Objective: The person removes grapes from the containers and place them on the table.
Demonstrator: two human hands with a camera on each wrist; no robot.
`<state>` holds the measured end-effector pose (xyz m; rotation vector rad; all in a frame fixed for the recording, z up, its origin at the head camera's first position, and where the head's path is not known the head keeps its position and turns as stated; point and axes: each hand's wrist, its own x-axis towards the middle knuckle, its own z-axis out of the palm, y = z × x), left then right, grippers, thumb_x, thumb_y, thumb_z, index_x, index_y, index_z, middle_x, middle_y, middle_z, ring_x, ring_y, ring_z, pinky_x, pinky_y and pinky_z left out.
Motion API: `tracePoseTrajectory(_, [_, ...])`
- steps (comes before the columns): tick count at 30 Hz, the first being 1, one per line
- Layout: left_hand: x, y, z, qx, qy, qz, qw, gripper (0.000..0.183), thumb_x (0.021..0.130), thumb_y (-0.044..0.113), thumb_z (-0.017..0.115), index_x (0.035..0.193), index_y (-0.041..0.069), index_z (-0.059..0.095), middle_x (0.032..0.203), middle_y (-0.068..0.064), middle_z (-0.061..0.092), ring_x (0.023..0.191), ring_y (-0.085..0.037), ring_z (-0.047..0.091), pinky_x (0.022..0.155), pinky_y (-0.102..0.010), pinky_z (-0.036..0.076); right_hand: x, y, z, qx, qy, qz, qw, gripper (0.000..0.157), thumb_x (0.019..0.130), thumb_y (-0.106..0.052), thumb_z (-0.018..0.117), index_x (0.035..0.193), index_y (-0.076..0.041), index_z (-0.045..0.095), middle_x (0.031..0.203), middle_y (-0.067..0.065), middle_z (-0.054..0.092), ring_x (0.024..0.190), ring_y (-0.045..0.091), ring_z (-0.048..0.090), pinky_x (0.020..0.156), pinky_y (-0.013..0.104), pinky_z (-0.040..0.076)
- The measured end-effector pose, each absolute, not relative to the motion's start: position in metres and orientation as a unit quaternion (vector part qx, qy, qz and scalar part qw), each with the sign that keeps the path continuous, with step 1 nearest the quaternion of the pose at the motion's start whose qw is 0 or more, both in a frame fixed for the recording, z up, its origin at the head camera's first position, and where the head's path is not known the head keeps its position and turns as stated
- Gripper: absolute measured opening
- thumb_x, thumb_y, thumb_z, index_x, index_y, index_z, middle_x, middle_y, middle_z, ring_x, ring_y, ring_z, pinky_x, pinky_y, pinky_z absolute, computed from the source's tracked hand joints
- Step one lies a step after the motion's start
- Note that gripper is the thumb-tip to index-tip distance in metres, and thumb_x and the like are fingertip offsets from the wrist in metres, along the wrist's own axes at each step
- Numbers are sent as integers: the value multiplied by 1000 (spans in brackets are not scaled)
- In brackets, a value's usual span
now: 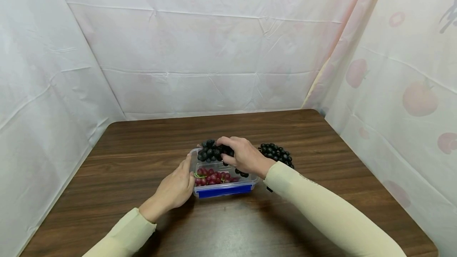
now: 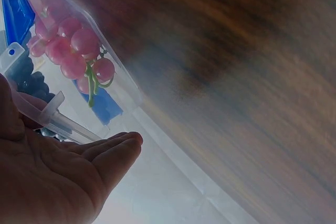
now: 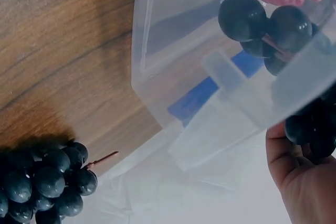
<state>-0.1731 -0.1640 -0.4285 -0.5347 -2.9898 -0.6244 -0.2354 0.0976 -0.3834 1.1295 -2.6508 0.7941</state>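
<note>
A clear plastic container (image 1: 225, 190) with blue clips stands on the table in the head view. Red grapes (image 1: 212, 177) with a green stem lie inside at the front left. My right hand (image 1: 246, 156) grips a bunch of black grapes (image 1: 210, 152) over the container's back side, thumb and fingers curled about it. More black grapes (image 1: 241, 173) show inside, below that hand. Against the container's left wall, my left hand (image 1: 175, 187) rests with its fingers extended. Up close in the left wrist view, a translucent clip (image 2: 52, 113) overlaps the left thumb.
A second bunch of black grapes (image 1: 275, 154) lies on the wooden table (image 1: 150, 138), right of the container and partly behind the right forearm. White printed sheets (image 1: 207, 50) hang around the back and sides of the table.
</note>
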Motion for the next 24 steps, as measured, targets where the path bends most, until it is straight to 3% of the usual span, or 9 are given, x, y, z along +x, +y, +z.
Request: tracePoseTrajectory(24, [-173, -164, -430, -171, -964, -201, 38, 64, 107, 18, 40, 161, -7, 16, 156, -32, 38, 136, -43, 49, 104, -57, 47, -237, 105, -361, 366, -883, 270, 117, 37, 100, -19, 66, 137, -16, 61, 125, 4, 67, 104, 18, 66, 85, 40, 57])
